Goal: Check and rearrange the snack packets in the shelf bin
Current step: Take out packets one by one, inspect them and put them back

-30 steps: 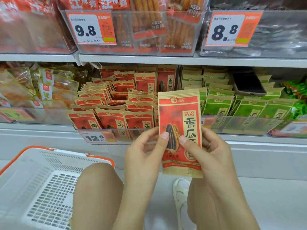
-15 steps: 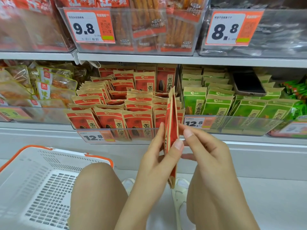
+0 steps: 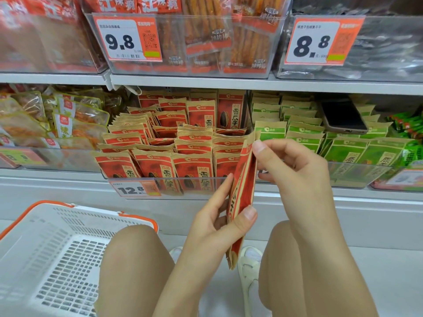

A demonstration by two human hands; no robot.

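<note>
A person is crouching in front of a shop shelf, holding one red sunflower-seed packet (image 3: pixel 241 197) edge-on to the camera, just in front of the clear shelf bin (image 3: pixel 160 186) that is holding many more red packets (image 3: pixel 155 165) of the same kind. The left hand (image 3: pixel 219 218) is gripping the lower half of the packet, its thumb pressing the near face and its fingers lying behind. The right hand (image 3: pixel 295 165) is pinching the packet's top edge between thumb and curled fingers. The packet is standing almost upright, its top level with the bin's rows and its bottom hanging down between the person's knees.

To the right of the red bin, green packets (image 3: pixel 304 138) are filling a neighbouring bin, with a dark phone (image 3: pixel 342 117) lying on top of them far back. A price tag reading 12.8 (image 3: pixel 135 189) is sitting on the red bin's front. On the near left, a white shopping basket (image 3: pixel 45 259) with an orange rim is resting on the floor.
</note>
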